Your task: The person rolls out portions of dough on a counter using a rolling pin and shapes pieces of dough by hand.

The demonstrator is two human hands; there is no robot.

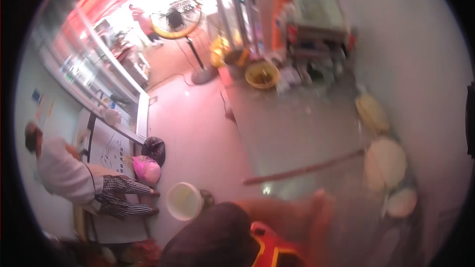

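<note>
My left arm reaches rightward from a dark sleeve at the bottom, over a red and yellow garment. At its end my left hand is smeared by motion, above the lower part of the grey table. Its fingers are too blurred to read, and nothing held can be made out. A long thin brown stick lies on the table just beyond the hand. To the right, several pale rounded objects, one of them a large cream one, sit along the wall side. No right hand shows in the frame.
A white bucket stands on the floor beside pink and black bags. Another person leans at the left. A yellow basin and cluttered shelf are at the table's far end; a standing fan is beyond.
</note>
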